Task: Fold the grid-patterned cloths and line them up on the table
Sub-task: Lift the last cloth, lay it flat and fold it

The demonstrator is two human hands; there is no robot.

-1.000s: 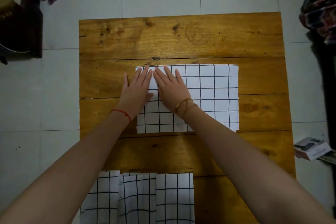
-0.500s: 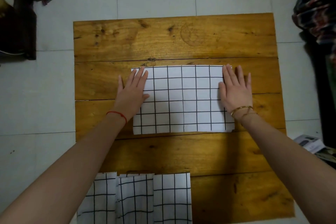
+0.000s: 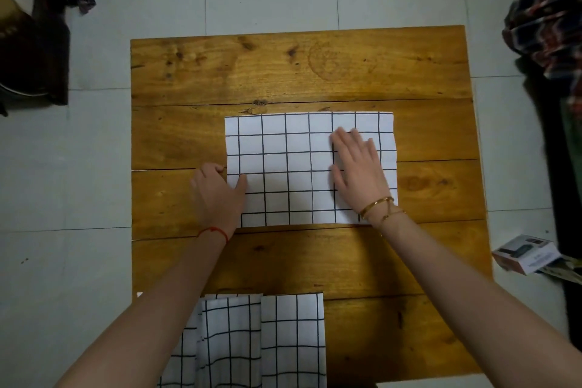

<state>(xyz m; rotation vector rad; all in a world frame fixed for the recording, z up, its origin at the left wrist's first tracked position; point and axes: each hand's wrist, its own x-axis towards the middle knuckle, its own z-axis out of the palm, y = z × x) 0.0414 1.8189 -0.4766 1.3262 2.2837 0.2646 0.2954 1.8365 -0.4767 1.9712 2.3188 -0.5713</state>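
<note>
Grid-patterned cloth, folded into a flat rectangle, lies at the middle of the wooden table, its long sides parallel to the far edge. The left hand is at the cloth's left edge, fingers curled beneath and thumb on top, pinching that edge near its midpoint. A red string circles the left wrist. The right hand lies flat on the right half of the cloth, fingers straight and spread, pressing it against the table; gold bracelets sit on the right wrist. The two hands are well apart, one at each side of the cloth. At the near edge of the table, toward the left corner, folded cloths lie side by side, touching, partly hidden by the left forearm. A small box lies on the tiled floor beside the table's right edge.
</note>
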